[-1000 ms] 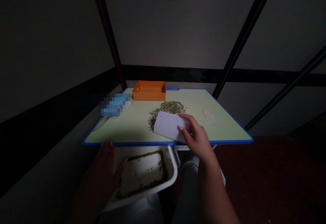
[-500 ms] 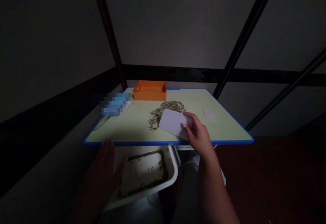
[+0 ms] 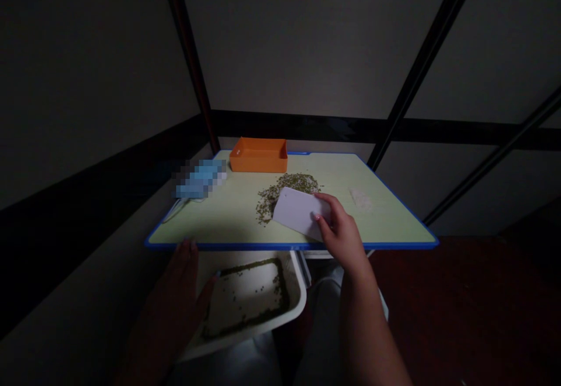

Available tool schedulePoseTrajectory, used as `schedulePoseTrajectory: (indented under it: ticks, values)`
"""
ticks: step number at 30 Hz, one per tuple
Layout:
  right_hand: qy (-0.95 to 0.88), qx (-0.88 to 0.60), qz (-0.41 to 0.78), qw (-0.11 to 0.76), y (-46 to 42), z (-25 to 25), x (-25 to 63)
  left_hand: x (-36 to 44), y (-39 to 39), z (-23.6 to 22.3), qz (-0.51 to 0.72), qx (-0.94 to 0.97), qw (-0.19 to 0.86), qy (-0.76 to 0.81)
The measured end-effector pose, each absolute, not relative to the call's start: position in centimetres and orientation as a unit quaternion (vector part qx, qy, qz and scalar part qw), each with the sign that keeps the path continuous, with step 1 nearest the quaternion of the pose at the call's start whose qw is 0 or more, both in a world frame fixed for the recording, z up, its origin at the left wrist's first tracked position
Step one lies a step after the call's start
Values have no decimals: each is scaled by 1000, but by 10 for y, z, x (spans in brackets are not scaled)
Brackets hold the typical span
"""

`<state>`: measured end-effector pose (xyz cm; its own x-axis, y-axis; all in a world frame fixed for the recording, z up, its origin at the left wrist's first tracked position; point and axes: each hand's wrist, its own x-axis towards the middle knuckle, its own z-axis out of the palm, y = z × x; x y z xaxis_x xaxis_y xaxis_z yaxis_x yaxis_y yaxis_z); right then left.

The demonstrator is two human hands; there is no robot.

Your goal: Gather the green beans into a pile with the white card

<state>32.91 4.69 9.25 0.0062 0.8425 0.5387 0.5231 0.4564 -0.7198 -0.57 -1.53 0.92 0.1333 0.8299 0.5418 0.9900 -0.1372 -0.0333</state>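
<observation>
My right hand (image 3: pixel 339 231) grips a white plastic scraper (image 3: pixel 295 212) by its right end, thumb on the near face. The scraper is tilted and stands at the near side of a scattered patch of small green granules (image 3: pixel 302 181). In shadow, my left hand (image 3: pixel 179 286) has its thumb spread from its fingers, and its fingertips are at the table's front edge. It is over the left side of a white tub (image 3: pixel 300 301), which sits below the table edge. Granules line the tub's bottom edges, with a few loose ones in the middle.
An orange open box (image 3: pixel 259 164) stands at the back of the pale green table (image 3: pixel 394 228), which has a blue rim. A blurred-out blue object (image 3: pixel 200 179) with a cable lies at the left. A small whitish patch (image 3: pixel 360 197) lies at the right. Walls close in behind and left.
</observation>
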Motion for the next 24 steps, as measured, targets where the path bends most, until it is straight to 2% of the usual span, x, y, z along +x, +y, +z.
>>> schedulePoseTrajectory:
  ticks: [24]
  values:
    - [-697,-471,184,509,56,85,318,-6,-16,10,-192,-730,209,-622]
